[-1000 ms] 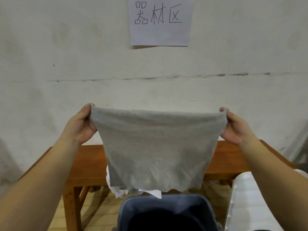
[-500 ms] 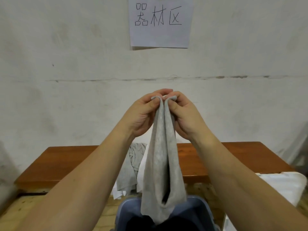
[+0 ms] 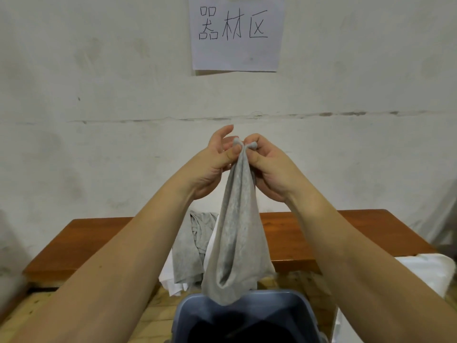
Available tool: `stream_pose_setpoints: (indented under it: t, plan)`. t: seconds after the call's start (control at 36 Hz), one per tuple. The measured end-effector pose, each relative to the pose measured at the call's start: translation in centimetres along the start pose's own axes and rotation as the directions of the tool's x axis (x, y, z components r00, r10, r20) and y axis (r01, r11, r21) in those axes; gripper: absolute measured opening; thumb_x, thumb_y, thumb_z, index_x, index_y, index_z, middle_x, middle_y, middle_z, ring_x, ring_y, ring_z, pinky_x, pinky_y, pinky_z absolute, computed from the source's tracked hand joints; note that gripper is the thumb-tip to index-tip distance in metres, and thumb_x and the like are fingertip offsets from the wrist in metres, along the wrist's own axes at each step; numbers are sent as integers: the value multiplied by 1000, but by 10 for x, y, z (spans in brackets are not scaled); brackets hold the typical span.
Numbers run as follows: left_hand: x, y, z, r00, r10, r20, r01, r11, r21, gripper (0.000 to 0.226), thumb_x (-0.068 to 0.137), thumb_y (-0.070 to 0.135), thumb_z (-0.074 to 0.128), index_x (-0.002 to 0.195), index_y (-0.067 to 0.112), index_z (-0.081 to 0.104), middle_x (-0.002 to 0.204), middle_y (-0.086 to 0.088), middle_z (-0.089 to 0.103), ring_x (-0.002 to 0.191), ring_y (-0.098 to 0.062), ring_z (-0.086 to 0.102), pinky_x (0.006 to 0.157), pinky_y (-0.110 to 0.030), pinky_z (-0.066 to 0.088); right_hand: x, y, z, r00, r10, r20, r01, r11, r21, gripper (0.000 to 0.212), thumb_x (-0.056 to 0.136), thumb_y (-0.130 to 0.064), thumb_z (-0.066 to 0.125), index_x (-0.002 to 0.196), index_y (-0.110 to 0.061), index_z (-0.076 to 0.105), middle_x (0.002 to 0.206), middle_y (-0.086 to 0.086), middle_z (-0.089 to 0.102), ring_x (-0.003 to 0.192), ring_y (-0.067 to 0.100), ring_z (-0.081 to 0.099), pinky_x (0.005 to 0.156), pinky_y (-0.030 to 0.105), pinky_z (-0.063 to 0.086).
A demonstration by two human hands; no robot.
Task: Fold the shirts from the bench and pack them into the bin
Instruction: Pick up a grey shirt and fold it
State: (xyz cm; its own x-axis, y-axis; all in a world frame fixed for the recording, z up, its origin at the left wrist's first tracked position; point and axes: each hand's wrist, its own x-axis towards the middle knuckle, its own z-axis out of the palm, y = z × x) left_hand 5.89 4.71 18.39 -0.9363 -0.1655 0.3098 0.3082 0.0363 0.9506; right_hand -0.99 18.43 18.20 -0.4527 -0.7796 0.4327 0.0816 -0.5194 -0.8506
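1. Both bare forearms extend forward and upward, converging above the bin (image 3: 244, 315).
2. Left hand (image 3: 212, 162): thumb pressed against the grey shirt (image 3: 237, 231), fingers partly extended.
3. Right hand (image 3: 269, 169): fingers curled, pinching the shirt's top edge.

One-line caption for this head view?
Both hands, left hand and right hand, pinch a folded grey shirt above the bin.
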Motion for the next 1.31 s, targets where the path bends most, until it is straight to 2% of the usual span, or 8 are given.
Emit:
stream_pose_setpoints:
  t: [0.14,0.25,0.39,0.5,0.69,1.03,1.22,1.31]
  plan:
    - [-1,4,-12,991,-63,-115,85,977,196,80,69,56,77,135,32,38,139,0,49,125,-16,52,106,-41,41,4,-6,-6,998,-35,-61,20,973,-228,16,91,-5,61,80,-17,59,77,-6,66,71,6,62,67,16,49]
    - [-13,8,-17,983,-106,-147,142,956,257,38,87,45,69,112,19,58,105,1,65,92,-17,62,82,-35,52,10,-3,-14,991,-70,-115,19,918,-396,16,84,-10,71,78,-20,60,83,0,63,84,14,59,83,31,49]
    - [-34,9,-18,956,-292,-26,284,903,323,55,74,77,47,90,28,66,78,16,66,72,-4,60,72,-26,49,13,-4,-21,977,-109,-185,16,895,-445,23,89,-2,68,76,-18,57,76,-6,62,76,8,58,78,26,47]
    - [-46,5,-27,902,-429,-43,352,676,648,42,76,56,75,108,30,67,102,11,73,95,-9,69,88,-31,54,14,-10,-29,964,-129,-231,12,894,-447,20,89,-3,68,78,-16,57,79,-7,65,79,7,62,80,25,50]
    - [-44,3,-52,907,-334,-258,391,434,812,17,84,36,72,84,19,71,81,-1,68,75,-17,59,68,-32,41,7,-19,-54,961,-127,-247,-7,879,-477,21,88,-2,68,77,-15,57,77,-6,65,77,8,62,79,23,51]
    - [-22,2,-79,884,-210,-417,380,842,382,13,80,17,77,77,13,65,85,-7,66,86,-24,62,78,-35,51,-4,-25,-97,968,159,-193,-247,728,-640,31,91,-5,65,116,-24,59,98,6,64,95,20,65,93,29,52]
    - [-22,-2,-82,928,-265,-263,308,942,137,8,92,5,58,94,10,65,87,-1,71,85,-13,66,75,-27,53,-5,-25,-100,900,400,-171,-351,435,-829,9,90,-23,70,89,-14,71,88,-3,69,93,14,63,99,35,50]
    - [-24,4,-86,927,-321,-193,358,911,204,11,94,5,55,93,9,65,86,-1,69,86,-13,64,76,-24,54,-3,-24,-97,915,376,-145,-323,469,-822,15,90,-23,70,80,-14,63,76,-10,63,82,7,59,86,29,45]
